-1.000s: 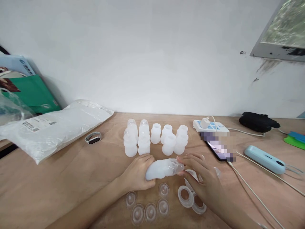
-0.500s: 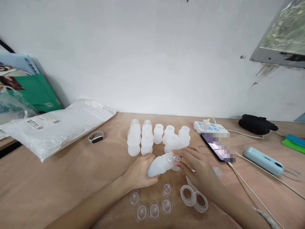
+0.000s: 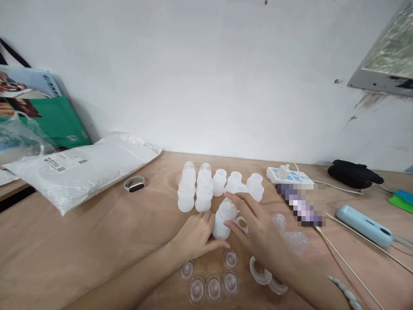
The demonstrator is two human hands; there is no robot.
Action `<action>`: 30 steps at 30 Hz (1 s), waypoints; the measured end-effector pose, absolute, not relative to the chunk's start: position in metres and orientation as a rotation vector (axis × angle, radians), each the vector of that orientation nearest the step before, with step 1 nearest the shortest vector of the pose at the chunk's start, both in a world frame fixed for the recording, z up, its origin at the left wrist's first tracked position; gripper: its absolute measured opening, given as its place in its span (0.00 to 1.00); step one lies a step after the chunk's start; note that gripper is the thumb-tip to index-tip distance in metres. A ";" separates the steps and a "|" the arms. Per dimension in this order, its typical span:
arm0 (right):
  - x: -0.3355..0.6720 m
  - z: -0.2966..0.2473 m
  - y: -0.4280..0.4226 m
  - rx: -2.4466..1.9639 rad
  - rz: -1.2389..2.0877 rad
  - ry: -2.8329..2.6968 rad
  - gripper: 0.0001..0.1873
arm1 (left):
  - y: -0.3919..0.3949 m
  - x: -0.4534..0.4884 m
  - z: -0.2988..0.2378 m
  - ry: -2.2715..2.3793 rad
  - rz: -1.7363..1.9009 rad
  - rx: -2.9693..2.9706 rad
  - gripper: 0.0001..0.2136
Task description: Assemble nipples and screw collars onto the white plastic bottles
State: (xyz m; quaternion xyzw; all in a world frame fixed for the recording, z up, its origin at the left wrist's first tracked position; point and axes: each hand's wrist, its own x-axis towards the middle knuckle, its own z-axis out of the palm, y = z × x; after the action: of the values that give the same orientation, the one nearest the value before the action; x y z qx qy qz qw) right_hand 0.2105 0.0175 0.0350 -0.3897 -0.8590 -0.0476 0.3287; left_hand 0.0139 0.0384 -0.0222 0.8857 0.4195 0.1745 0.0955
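bottle between hands now nearly upright, earlier tilted

A frosted white bottle with a waisted body, held nearly upright and tipped slightly toward 1 o'clock, wears a clear cap, partly hidden, on its top; whether its base touches down cannot be told. From it, capped bottles stand upright in two files toward 11 o'clock, while open-necked bottles, also upright, range from 12 to 2. Loose clear caps lie near 3 o'clock, pale rings, partly covered, overlap toward 5, and five clear round discs cluster between 6 and 8.
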 end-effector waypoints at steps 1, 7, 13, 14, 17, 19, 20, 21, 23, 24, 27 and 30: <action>0.210 0.035 0.023 -1.028 -0.145 -2.246 0.24 | 0.038 0.014 -0.022 1.271 0.500 2.635 0.27; 0.202 0.034 0.051 -1.129 -0.477 -2.234 0.22 | 0.037 0.016 -0.017 1.337 0.398 2.705 0.19; 0.189 0.034 0.067 -1.224 -0.606 -2.204 0.24 | 0.036 0.018 -0.015 1.350 0.360 2.746 0.17; 0.187 0.033 0.068 -1.235 -0.624 -2.200 0.25 | 0.036 0.018 -0.015 1.350 0.357 2.752 0.17; 0.185 0.032 0.073 -1.261 -0.668 -2.191 0.26 | 0.035 0.017 -0.014 1.335 0.360 2.766 0.17; 0.185 0.032 0.074 -1.269 -0.682 -2.192 0.26 | 0.036 0.017 -0.014 1.325 0.371 2.769 0.17; 0.186 0.032 0.074 -1.270 -0.685 -2.195 0.26 | 0.036 0.017 -0.014 1.323 0.377 2.767 0.17; 0.186 0.033 0.074 -1.271 -0.686 -2.196 0.27 | 0.036 0.017 -0.015 1.324 0.384 2.762 0.17; 0.190 0.036 0.071 -1.262 -0.671 -2.190 0.27 | 0.037 0.017 -0.015 1.324 0.401 2.745 0.16; 0.192 0.038 0.068 -1.245 -0.652 -2.181 0.27 | 0.037 0.017 -0.016 1.321 0.413 2.733 0.16; 0.205 0.046 0.056 -1.140 -0.571 -2.149 0.25 | 0.038 0.016 -0.018 1.291 0.456 2.690 0.17; 0.223 0.052 0.042 -1.002 -0.524 -2.150 0.16 | 0.038 0.015 -0.017 1.222 0.496 2.635 0.16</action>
State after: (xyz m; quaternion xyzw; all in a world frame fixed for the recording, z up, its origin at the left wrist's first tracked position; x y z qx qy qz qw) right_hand 0.2231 0.0419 0.0516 -0.3867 -0.8295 -0.2023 0.3486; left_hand 0.0149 0.0381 -0.0174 0.8901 0.4126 0.1674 0.0973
